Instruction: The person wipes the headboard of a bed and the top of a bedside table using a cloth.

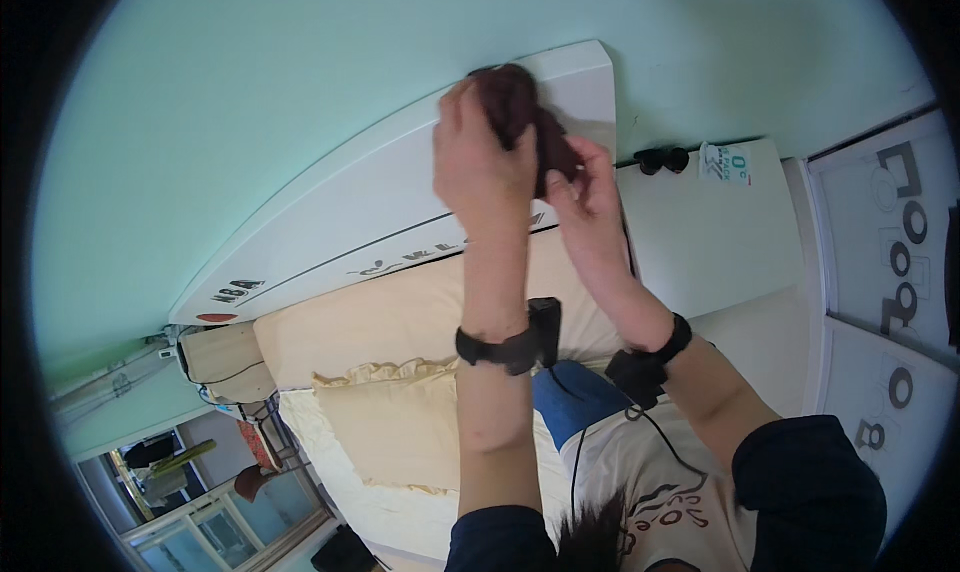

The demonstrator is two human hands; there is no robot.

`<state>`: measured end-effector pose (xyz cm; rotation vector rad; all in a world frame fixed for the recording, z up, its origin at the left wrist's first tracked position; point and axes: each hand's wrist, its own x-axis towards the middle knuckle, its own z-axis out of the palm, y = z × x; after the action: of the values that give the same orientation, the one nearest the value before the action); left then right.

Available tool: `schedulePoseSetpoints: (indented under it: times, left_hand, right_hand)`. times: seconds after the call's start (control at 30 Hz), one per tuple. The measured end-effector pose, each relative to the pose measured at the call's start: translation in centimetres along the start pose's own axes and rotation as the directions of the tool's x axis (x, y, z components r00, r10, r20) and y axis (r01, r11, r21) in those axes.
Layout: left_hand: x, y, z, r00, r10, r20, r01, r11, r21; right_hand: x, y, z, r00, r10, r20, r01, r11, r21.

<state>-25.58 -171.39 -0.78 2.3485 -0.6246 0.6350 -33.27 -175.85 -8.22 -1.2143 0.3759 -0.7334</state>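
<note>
The cloth [510, 102] hides the patch of headboard [330, 217] behind it, and its own underside is out of sight. Over the headboard, the left hand [485, 157] is slightly blurred, its palm turned away; some fingertips of the right hand [590, 197] are lost behind the cloth. The left forearm [497, 282] covers part of the lettering along the headboard's lower edge and, below the headboard, one side of the pillow [390, 427]. Right of the headboard, a small black object [662, 161] is too small to name, and the wardrobe [865, 282] runs into the dark rim. Well below the headboard, the picture's edge cuts off a black item [345, 552], the hair [590, 537] and both sleeves [810, 482].
</note>
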Motion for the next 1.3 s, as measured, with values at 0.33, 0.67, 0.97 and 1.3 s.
schedulePoseSetpoints:
  times: [0.33,0.67,0.97,1.3]
  left_hand:
    - [0.0,-7.0,-3.2,0.991,-0.106,-0.081,0.109,0.994,0.026]
    - [-1.1,3.1,4.1,0.994,0.076,-0.084,-0.086,0.989,-0.123]
    - [-3.9,7.2,7.7,0.976,0.209,0.065,-0.210,0.978,0.013]
    - [-10.0,5.1,12.7,0.926,0.193,0.326,-0.289,0.915,0.281]
  right_hand:
    - [-1.2,-0.4,5.3,0.967,0.131,0.220,-0.145,0.988,0.046]
    - [5.0,-3.5,-4.3,0.968,-0.133,-0.211,0.140,0.990,0.016]
    - [7.3,-0.2,-10.9,0.943,-0.075,-0.324,0.063,0.997,-0.047]
    - [6.8,6.0,-14.4,0.953,0.193,-0.235,-0.226,0.967,-0.120]
